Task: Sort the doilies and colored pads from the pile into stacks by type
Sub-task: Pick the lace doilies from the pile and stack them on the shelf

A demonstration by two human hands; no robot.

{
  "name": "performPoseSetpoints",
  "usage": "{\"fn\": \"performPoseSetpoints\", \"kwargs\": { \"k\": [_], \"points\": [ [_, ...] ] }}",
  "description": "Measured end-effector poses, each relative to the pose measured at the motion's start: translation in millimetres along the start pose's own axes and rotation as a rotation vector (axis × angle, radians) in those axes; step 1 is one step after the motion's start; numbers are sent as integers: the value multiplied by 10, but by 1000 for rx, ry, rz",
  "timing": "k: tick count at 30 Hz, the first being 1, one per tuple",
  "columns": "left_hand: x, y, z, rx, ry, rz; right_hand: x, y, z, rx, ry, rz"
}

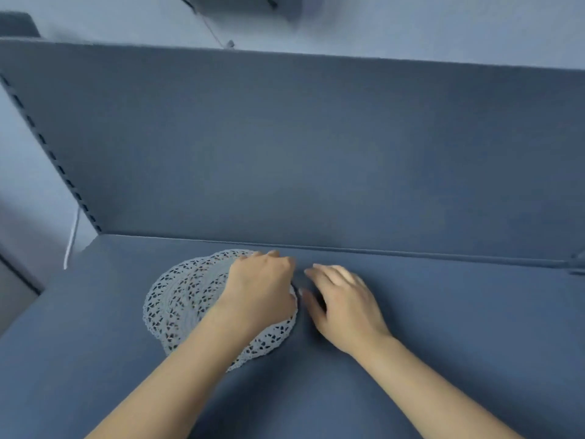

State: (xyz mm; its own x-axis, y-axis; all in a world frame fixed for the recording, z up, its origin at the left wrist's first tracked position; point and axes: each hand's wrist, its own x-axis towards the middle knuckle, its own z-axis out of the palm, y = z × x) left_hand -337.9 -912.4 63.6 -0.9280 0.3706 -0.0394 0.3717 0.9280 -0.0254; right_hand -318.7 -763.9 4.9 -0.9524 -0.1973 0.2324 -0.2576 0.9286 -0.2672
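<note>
The white lace doilies (pixel 183 299) lie stacked on the blue table (pixel 459 327), left of centre. The left hand (pixel 259 286) rests palm-down on them, fingers curled at their right edge; whether it pinches them cannot be told. The right hand (pixel 345 299) lies just beside, fingers loosely bent, holding nothing.
</note>
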Motion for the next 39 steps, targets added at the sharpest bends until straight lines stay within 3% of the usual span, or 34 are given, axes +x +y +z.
{"fn": "performPoseSetpoints", "kwargs": {
  "k": [5, 13, 21, 27, 34, 39],
  "points": [
    [-4, 986, -145, 80, 81, 261, -878, 743, -773, 27, 150, 285],
    [-310, 3751, -110, -11, 193, 621, -3097, 2356, -2054, -93, 435, 546],
    [-499, 6303, -350, -143, 188, 842, -4872, 3672, -2982, -113, 272, 915],
    [-55, 7595, -426, -82, 179, 894, -5273, 4710, -3313, -109, 242, 1001],
    [1168, 8858, -284, 53, 57, 789, -5057, 6276, -3535, -122, 80, 915],
    [2119, 9476, -216, 19, -277, 538, -4661, 7369, -3754, -63, -57, 814]
  ]
}}
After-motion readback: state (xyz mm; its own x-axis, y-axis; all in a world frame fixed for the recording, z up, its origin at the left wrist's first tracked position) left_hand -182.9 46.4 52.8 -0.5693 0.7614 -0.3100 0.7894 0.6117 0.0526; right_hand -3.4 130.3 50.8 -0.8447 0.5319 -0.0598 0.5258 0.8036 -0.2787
